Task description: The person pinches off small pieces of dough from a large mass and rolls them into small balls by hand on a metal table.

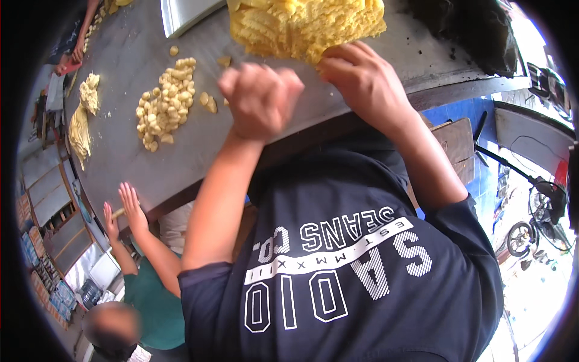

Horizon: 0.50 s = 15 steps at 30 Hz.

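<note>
The big mass of yellow dough [307, 30] lay on the counter [208, 142], ahead of you. It looked soft, heavy as a whole and easy to tear, so its near edge probably suited pinching best. Your right grip [365, 78] was curled there, but whether it pinched dough could not be told. Your left grip [259, 99], blurred, looked curled, its contents unclear, near small dough pieces [169, 102].

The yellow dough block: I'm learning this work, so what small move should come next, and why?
Probably pinch a small lump off the dough block with the right hand: its fingers are at the block's near edge, and many small dough pieces lie on the table to the left.
</note>
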{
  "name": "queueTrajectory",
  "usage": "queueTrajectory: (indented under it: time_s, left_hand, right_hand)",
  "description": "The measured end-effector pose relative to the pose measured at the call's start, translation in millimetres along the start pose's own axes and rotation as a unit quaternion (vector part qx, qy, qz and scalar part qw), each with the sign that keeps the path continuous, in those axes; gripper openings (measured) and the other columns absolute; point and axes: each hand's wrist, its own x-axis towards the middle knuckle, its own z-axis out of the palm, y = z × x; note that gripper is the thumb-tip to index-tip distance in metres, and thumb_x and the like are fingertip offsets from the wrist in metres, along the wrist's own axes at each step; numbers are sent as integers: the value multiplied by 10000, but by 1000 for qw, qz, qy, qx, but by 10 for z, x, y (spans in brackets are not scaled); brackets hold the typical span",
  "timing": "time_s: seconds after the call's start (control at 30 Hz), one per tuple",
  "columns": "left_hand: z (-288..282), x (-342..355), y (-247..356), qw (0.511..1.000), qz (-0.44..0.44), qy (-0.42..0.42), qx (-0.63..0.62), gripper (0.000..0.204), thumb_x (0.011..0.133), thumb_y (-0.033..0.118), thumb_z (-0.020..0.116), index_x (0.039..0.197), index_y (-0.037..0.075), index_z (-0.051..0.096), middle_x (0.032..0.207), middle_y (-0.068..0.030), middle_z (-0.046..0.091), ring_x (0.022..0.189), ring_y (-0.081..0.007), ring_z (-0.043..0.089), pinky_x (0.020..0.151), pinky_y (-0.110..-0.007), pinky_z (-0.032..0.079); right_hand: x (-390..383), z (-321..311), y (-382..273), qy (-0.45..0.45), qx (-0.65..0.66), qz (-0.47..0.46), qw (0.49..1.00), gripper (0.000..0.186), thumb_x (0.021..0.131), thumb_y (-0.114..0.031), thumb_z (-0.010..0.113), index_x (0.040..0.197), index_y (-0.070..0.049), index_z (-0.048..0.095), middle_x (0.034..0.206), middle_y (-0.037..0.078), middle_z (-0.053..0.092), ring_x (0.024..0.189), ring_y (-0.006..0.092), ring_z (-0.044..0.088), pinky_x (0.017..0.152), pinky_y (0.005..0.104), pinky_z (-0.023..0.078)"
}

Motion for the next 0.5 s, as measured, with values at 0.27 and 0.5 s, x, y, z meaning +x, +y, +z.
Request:
queueTrajectory:
  time_s: [0.27, 0.5]
  left_hand:
    - [-523, -146, -212, 988, -152, -15, -6, 167, 1107, 171, 748, 995, 108, 856, 820, -26, 765, 710, -228, 662, 782, -418, 451]
    - [-818, -748, 327, 949, -261, -150, 93, 190, 1016, 278, 876, 1119, 120, 887, 1057, -28, 682, 974, -239, 657, 934, -456, 475]
  right_hand:
    - [20, -64, -24, -85, 34, 9, 996, 200, 935, -200, 871, 1079, -119, 759, 1170, 59, 715, 1046, 304, 702, 919, 432, 608]
    - [-235, -122, -260, -40, -49, 55, 996, 252, 953, -149, 820, 1199, -101, 792, 1292, 94, 733, 1214, 349, 711, 991, 457, 616]
